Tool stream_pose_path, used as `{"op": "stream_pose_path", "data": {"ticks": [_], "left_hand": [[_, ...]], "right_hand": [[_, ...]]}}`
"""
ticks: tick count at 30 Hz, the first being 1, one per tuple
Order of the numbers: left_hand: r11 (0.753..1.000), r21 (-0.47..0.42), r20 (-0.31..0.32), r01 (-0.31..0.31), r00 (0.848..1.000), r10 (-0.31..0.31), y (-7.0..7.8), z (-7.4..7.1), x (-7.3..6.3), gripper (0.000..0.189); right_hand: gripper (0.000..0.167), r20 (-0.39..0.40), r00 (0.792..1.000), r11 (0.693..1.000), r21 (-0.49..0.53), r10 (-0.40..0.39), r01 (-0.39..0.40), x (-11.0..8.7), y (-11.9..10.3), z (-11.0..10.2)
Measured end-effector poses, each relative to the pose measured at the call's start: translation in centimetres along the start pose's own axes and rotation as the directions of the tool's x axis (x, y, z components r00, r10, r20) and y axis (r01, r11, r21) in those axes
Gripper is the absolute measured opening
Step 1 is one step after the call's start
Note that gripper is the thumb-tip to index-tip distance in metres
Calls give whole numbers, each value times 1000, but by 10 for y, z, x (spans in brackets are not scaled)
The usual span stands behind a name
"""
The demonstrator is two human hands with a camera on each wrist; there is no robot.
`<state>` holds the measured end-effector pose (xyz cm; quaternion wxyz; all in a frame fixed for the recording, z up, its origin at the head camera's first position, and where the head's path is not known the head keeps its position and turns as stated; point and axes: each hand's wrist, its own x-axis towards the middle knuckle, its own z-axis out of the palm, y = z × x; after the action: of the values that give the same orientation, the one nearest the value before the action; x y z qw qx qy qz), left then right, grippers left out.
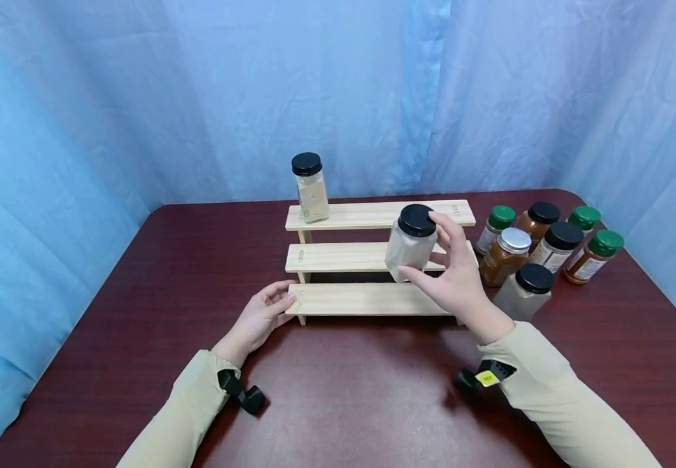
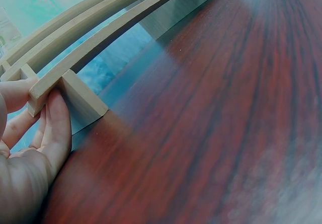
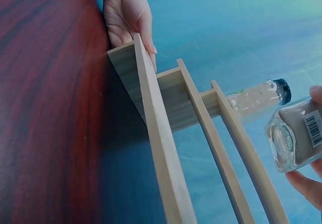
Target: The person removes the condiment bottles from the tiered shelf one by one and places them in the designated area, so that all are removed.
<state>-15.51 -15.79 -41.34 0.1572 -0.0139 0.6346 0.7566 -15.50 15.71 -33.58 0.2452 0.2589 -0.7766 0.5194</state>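
Observation:
A three-tier wooden rack (image 1: 367,299) stands on the dark red table. My left hand (image 1: 260,318) pinches the left end of its lowest shelf, thumb on top and fingers beneath, as the left wrist view shows. My right hand (image 1: 457,276) holds a glass spice jar (image 1: 409,250) with a black lid, fingers at the lid and thumb near its base. This jar is raised in front of the middle shelf, tilted a little; a barcode label (image 3: 313,127) shows in the right wrist view. Another black-lidded jar (image 1: 313,195), with pale powder inside, stands at the left of the top shelf.
Right of the rack several spice jars stand grouped: a silver-lidded one (image 1: 506,255), a black-lidded one (image 1: 524,292) nearest the right forearm, and green-lidded ones such as the outermost (image 1: 594,257). Blue curtains (image 1: 338,97) hang behind and beside the table (image 1: 367,390).

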Motion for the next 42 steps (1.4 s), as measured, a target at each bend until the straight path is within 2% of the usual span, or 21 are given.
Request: {"op": "stream_pose_path", "data": {"ticks": [9,14,19,22,26,32,33,35,37,39,40,42], "left_hand": [[1000,13,-6,10,1000,-10,0,0,0,46],[1000,14,-7,2,1000,-2,-1,0,1,45],[1000,15,7,-5,1000,5,-2,-1,1,44],[1000,9,8,-7,1000,7,-2,-1,1,43],[1000,1,15,-15,1000,15,-3,-2,2,45],[1000,-2,21,-21,1000,21,-4,-4,3,44],[1000,1,19,-22,1000,22,-4,-4,3,44],[1000,2,15,-21,1000,21,-4,-4,2,44],[1000,0,15,-22,1000,22,-4,-4,2,45],[1000,-3,19,-22,1000,22,-4,-4,2,45],[1000,-4,19,-21,1000,21,-4,-4,2,44],[1000,-3,18,-20,1000,20,-4,-3,3,44]], "right_hand": [[95,28,998,998,-35,-53,54,-16,-3,-22],[88,43,994,995,8,-103,103,-22,-2,-37],[83,67,994,993,-69,-91,95,-32,-3,-52],[79,64,993,990,-94,-102,107,-36,-4,-62],[84,10,989,986,-80,-148,148,-38,-6,-74],[84,-60,987,988,-44,-151,149,-43,-4,-97],[82,-68,986,988,-6,-152,152,-45,-3,-101],[82,-83,986,989,-12,-148,147,-47,-1,-109],[83,-96,986,991,-31,-135,132,-51,0,-118],[85,-102,989,991,-83,-111,102,-55,0,-127],[87,-101,990,987,-142,-95,80,-57,0,-132],[89,-101,993,983,-179,-63,44,-61,1,-142]]}}
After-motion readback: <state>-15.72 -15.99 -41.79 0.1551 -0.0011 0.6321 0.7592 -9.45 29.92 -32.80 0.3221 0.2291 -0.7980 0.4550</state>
